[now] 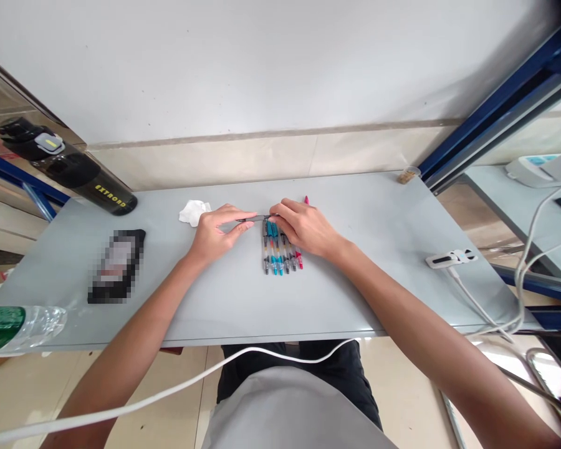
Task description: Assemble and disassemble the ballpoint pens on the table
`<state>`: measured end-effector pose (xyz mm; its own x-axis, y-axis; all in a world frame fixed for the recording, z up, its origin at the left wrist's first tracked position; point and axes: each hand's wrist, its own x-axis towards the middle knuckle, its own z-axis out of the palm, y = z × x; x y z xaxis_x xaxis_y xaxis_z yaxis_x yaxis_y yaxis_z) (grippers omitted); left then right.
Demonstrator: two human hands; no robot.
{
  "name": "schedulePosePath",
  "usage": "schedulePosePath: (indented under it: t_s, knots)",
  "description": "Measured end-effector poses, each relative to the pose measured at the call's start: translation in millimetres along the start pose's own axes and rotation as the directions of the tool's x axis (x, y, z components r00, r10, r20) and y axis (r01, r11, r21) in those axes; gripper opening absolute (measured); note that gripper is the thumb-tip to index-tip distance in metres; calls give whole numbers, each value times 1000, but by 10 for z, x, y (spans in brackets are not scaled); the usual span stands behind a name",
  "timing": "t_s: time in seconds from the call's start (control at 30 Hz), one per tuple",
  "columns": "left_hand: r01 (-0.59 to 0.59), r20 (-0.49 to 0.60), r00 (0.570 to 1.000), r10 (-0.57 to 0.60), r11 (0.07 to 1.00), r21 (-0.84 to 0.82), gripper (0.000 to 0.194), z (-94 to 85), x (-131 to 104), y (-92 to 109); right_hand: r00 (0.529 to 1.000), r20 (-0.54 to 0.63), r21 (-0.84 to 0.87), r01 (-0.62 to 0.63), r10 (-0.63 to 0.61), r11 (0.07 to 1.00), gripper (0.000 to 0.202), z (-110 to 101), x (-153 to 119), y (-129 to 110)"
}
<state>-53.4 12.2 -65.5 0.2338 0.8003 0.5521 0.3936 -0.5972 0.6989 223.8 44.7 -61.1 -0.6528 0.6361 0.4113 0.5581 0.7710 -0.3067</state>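
Note:
Between my two hands a dark pen (260,218) lies level, just above the far ends of a row of pens. My left hand (220,229) pinches its left end between thumb and fingers. The fingers of my right hand (303,226) close on its right end and hide that part. Below, several clear-barrelled pens (275,252) lie side by side on the grey table (224,299), with teal, dark and pink parts. The pink pen (299,259) is at the row's right side, partly covered by my right hand. A crumpled white tissue (194,212) lies just left of my left hand.
A black bottle (84,171) leans at the back left, near a blurred dark phone-like object (116,267). A clear green-labelled bottle (23,327) is at the left edge. A small cup (408,175) stands back right; a white device (451,258) trails cables. A white cable (262,350) crosses in front.

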Motion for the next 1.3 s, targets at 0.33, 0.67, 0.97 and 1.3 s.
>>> schedulePosePath:
  t_s: [0.33, 0.67, 0.97, 1.3]
  knots:
    - [121, -3, 993, -121, 993, 13, 24, 25, -36, 36, 1000, -16, 24, 20, -19, 1000, 31, 54, -2, 11]
    - [57, -11, 998, -57, 998, -10, 21, 65, -34, 26, 999, 28, 3, 28, -28, 1000, 37, 28, -14, -8]
    - [89, -7, 996, -89, 995, -49, 25, 204, -72, 23, 1000, 11, -7, 6, -6, 1000, 33, 46, -49, 56]
    - [1, -23, 1000, -1, 1000, -7, 19, 261, -57, 104, 996, -19, -58, 84, -86, 995, 43, 45, -56, 120]
